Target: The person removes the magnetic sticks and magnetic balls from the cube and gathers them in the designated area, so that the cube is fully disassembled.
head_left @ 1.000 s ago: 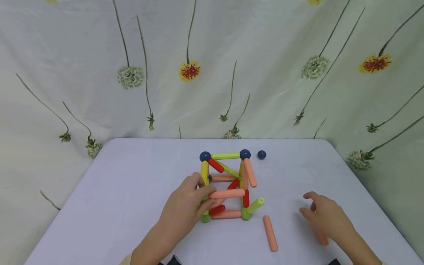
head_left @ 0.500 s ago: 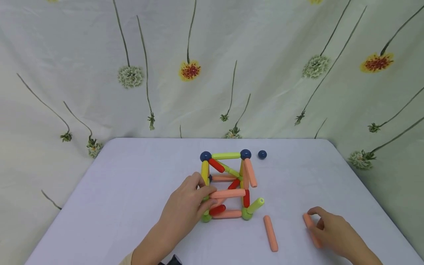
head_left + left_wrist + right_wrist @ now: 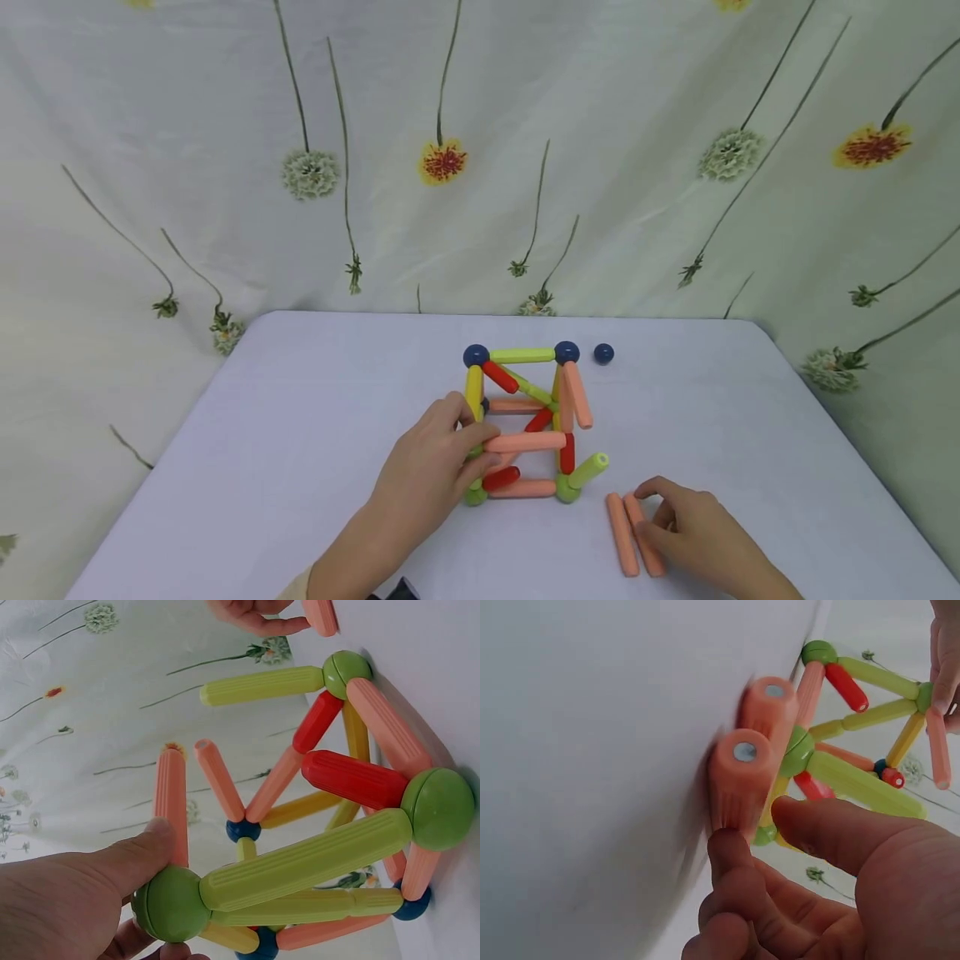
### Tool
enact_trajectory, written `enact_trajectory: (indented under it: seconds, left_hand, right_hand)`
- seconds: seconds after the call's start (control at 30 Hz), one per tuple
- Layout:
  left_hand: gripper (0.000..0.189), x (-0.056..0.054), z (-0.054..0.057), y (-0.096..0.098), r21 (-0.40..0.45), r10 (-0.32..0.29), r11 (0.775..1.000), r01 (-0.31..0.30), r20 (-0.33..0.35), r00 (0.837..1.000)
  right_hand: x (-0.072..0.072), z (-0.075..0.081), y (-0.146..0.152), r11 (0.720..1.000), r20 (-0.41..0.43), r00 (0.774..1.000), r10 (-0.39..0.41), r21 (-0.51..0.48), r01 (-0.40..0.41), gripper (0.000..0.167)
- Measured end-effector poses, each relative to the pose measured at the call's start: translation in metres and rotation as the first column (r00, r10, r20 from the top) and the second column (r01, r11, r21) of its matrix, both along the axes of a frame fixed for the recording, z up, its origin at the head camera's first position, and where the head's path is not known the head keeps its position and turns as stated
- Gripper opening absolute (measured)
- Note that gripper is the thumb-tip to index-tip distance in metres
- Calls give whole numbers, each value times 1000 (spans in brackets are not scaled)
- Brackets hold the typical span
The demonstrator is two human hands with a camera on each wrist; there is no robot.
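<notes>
Rod-and-ball frame (image 3: 525, 442), boxy, brightly multicoloured

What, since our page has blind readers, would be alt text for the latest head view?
A person's left hand holds a frame of coloured sticks and balls on a pale table; the right hand holds a loose orange stick beside another.

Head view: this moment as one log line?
left hand: grips frame | right hand: pinches loose stick | other stick: alongside | blue ball: apart from frame
</notes>
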State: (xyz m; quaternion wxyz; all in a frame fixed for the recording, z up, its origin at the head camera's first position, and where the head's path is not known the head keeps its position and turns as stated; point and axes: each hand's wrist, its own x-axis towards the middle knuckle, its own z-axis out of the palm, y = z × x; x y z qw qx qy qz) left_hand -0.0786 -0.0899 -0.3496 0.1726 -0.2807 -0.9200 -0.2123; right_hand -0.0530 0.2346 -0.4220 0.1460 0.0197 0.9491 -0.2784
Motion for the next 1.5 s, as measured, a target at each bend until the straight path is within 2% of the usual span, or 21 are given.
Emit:
enact_trajectory:
  seconds: [0.1, 0.23, 0.33, 0.4, 0.5, 0.63, 0.8, 1.0, 1.23, 1.5]
  left_hand:
    - [28, 0, 0, 1, 0, 1, 1000, -1, 0, 1000]
    - [28, 0, 0, 1, -3, -2, 1000, 2, -9, 1000]
    - [27, -1, -1, 1, -1, -5, 1000, 5, -21, 1000]
    - [27, -1, -1, 1, 1, -4, 1000, 4, -28, 1000]
    - [27, -1, -2, 1, 2, -3, 1000, 3, -23, 1000]
    - [27, 0, -1, 2, 1, -9, 1000, 9, -9, 1000]
    - [26, 0, -1, 3, -4, -10, 1000, 10, -8, 1000]
    - [26, 0, -2, 1, -15, 2, 1000, -2, -18, 1000]
    - [29, -1, -2, 2, -30, 16, 999, -17, -27, 1000]
    - [29, -1, -2, 2, -32, 21, 999, -21, -23, 1000]
  right_hand:
    - [-1, 8, -4, 1000, -2, 1000, 12, -4, -12, 26]
    - [-10, 19, -12, 998, -30, 999, 42, -35, -43, 25]
    - [-20, 23, -21, 988, -57, 992, 116, -99, -121, 33]
    - [-26, 23, -28, 970, -82, 980, 180, -149, -190, 37]
    - [-32, 22, -40, 944, -123, 961, 249, -192, -269, 29]
    - [-35, 20, -48, 925, -176, 940, 291, -198, -323, 12]
    - [-33, 19, -48, 924, -170, 942, 288, -210, -320, 10]
    - [-30, 15, -46, 910, -165, 947, 275, -275, -312, 13]
    - [-29, 14, -42, 921, -106, 974, 199, -320, -223, 20]
    - [-25, 18, -26, 929, -102, 985, 140, -331, -166, 30]
